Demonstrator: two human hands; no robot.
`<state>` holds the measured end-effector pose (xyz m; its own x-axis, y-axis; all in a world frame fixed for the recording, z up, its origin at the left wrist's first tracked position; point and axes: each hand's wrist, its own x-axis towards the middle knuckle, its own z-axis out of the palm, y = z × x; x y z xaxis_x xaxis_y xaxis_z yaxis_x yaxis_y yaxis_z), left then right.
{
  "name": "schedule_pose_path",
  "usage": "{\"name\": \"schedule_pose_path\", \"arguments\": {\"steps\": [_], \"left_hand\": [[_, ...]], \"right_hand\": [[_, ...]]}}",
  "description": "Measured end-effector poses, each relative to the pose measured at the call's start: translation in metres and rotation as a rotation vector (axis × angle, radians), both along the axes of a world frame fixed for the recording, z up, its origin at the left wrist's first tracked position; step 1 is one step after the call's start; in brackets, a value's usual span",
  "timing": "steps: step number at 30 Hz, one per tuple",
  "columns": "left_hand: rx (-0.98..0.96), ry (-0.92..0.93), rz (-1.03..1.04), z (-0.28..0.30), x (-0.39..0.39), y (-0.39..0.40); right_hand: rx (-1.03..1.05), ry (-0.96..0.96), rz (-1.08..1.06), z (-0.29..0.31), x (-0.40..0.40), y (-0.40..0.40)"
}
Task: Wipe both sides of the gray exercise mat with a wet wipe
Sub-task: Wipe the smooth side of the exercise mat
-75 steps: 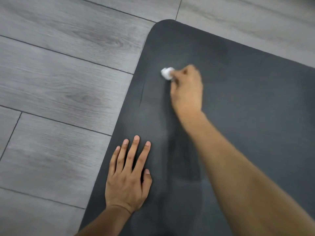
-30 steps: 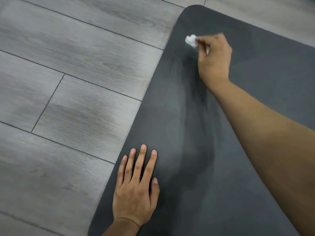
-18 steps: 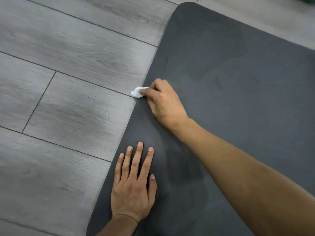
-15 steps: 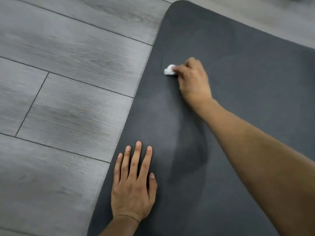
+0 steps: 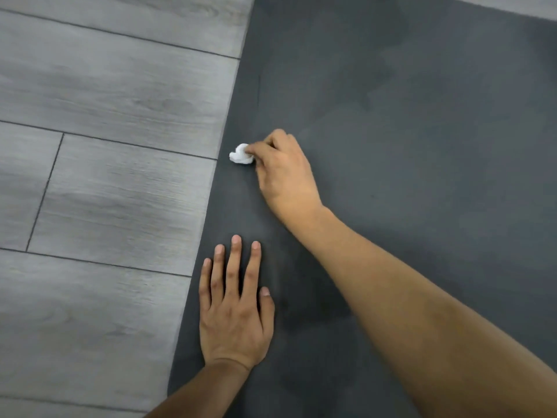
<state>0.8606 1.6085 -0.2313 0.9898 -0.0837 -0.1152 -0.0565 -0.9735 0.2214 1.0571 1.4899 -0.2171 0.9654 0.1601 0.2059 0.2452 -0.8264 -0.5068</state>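
Note:
The dark gray exercise mat point(image 5: 407, 146) lies flat on the floor and fills the right side of the view. My right hand point(image 5: 281, 173) pinches a small wadded white wet wipe point(image 5: 240, 154) and holds it down on the mat just inside its left edge. My left hand point(image 5: 235, 306) rests flat on the mat nearer to me, fingers straight and slightly spread, close to the same edge. Faint darker damp streaks show on the mat around my arms.
Gray wood-look floor planks point(image 5: 105, 191) lie to the left of the mat and run along its long left edge. A strip of the same floor shows past the mat at the top right.
My right hand has swept the wipe back and forth along the mat's left side, and now it sits nearer to me by the edge. My left hand has stayed put.

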Motion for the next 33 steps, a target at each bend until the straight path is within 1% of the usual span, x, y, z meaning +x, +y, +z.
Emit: {"name": "schedule_pose_path", "arguments": {"steps": [2,3,5,6,7,10,12,13,15,17,19,22,24,25,26,27,28,30,32,33], "left_hand": [[-0.008,-0.019,0.001,-0.001,-0.001,-0.001],[-0.010,-0.034,-0.001,-0.001,-0.001,-0.002],[-0.003,-0.043,-0.012,-0.003,-0.001,-0.001],[-0.001,-0.044,-0.013,-0.004,-0.001,0.000],[0.001,-0.048,-0.010,-0.004,-0.001,0.001],[-0.004,-0.064,-0.012,-0.002,-0.001,-0.001],[-0.005,-0.072,-0.009,-0.001,-0.001,-0.002],[0.005,-0.070,-0.004,-0.001,-0.001,-0.001],[0.016,-0.053,0.006,0.002,-0.001,-0.002],[0.033,-0.017,0.019,0.006,0.000,-0.004],[0.067,0.063,0.012,0.013,0.002,-0.005],[0.080,0.270,-0.036,0.031,0.009,-0.003],[0.018,0.498,-0.087,0.053,0.029,0.009],[0.008,0.602,-0.145,0.064,0.042,0.017],[0.039,0.689,-0.224,0.075,0.053,0.026],[0.094,0.731,-0.315,0.082,0.059,0.034],[0.166,0.718,-0.405,0.084,0.061,0.041],[0.318,0.573,-0.495,0.075,0.052,0.046],[0.356,0.438,-0.490,0.058,0.039,0.045],[0.340,0.397,-0.490,0.053,0.035,0.044]], "right_hand": [[-0.091,-0.088,-0.073,0.001,0.029,-0.049],[-0.139,-0.125,-0.172,0.000,0.051,-0.081],[-0.205,-0.080,-0.427,0.002,0.084,-0.147],[-0.199,-0.051,-0.547,0.002,0.093,-0.170],[-0.177,-0.037,-0.620,0.000,0.097,-0.180],[-0.039,-0.036,-0.640,-0.009,0.086,-0.166],[0.051,-0.038,-0.598,-0.012,0.070,-0.142],[0.095,-0.049,-0.522,-0.013,0.057,-0.127],[0.163,-0.058,-0.300,-0.015,0.019,-0.096],[0.197,-0.048,-0.108,-0.014,-0.024,-0.075],[0.193,-0.035,-0.042,-0.015,-0.048,-0.072],[0.146,-0.021,-0.110,-0.013,-0.047,-0.076],[0.177,0.044,-0.136,-0.003,-0.048,-0.072],[0.206,0.111,-0.145,0.003,-0.048,-0.071],[0.224,0.168,-0.159,0.011,-0.044,-0.071],[0.222,0.201,-0.172,0.019,-0.037,-0.073],[0.203,0.201,-0.212,0.026,-0.028,-0.079],[0.128,0.145,-0.360,0.032,-0.010,-0.096],[0.044,0.082,-0.512,0.026,-0.004,-0.118],[0.008,0.099,-0.562,0.022,-0.005,-0.124]]}}
